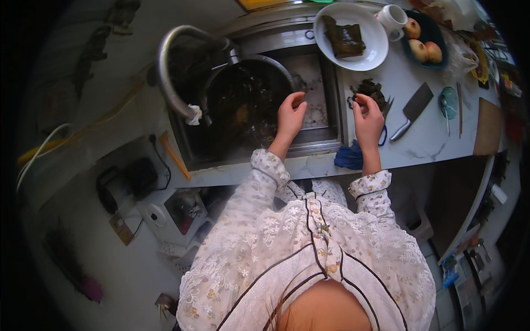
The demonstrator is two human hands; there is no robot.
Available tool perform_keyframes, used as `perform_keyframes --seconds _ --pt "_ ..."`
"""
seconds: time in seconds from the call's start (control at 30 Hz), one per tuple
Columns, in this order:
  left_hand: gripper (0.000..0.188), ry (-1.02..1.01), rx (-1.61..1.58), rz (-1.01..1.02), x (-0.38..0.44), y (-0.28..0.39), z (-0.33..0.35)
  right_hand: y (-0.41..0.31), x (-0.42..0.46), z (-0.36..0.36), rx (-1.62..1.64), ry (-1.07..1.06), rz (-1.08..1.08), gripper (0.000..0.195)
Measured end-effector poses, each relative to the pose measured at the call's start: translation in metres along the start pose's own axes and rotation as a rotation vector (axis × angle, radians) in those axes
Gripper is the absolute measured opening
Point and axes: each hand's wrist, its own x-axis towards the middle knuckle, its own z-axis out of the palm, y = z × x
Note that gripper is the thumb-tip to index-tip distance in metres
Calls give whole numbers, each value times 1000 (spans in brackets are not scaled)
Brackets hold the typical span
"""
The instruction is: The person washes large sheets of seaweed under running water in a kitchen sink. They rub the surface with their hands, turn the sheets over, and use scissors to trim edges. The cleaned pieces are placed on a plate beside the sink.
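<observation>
My left hand (291, 118) hovers over the right part of the steel sink (319, 134), fingers curled and thumb apart, with nothing seen between them. Beside it is a large round pot (285, 70) of dark liquid, standing in the sink. My right hand (368, 120) is over the counter at the near edge of a small heap of dark, wet leaf scraps (372, 89). Its fingertips meet the dark scraps, and whether they pinch any is unclear. Farther back, a white bowl (374, 53) contains a dark leaf-wrapped parcel (348, 41).
Scissors (384, 130) and a cleaver (414, 107) lie right of my right hand; a blue cloth (349, 157) sits by its wrist. A curved faucet (163, 70) arches over the sink. Behind are a white mug (393, 16) and a dark basket (441, 35) of round fruit.
</observation>
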Motion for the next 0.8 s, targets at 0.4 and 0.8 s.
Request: perform_keyframes --seconds 0.4,0.8 --pt "60 440 863 -255 -39 -90 -213 -64 -70 178 150 -679 -80 39" --pt "15 372 -33 -148 -67 -75 -280 -39 -96 221 -238 -548 -403 65"
